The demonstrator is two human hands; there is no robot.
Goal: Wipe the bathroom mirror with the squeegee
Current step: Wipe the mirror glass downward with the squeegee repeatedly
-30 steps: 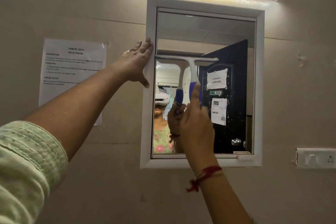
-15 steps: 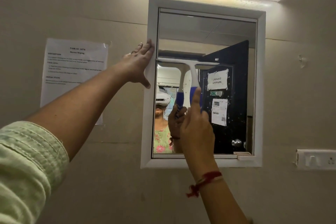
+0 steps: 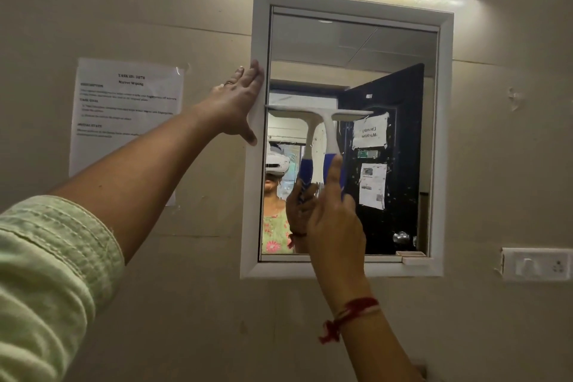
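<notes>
The right hand (image 3: 335, 226) grips the squeegee (image 3: 322, 121) by its blue handle. Above the grip, the blade lies across the mirror (image 3: 403, 49), seemingly mid-stroke. Up-left, the flat left hand (image 3: 238, 102) braces the frame (image 3: 259, 25). Next probably needs a steady downward pull.

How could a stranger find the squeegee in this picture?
Find the white-framed mirror on the beige wall. On the left half of its glass, the right hand holds the squeegee. Its T shape, white blade and blue grip set it apart.
</notes>
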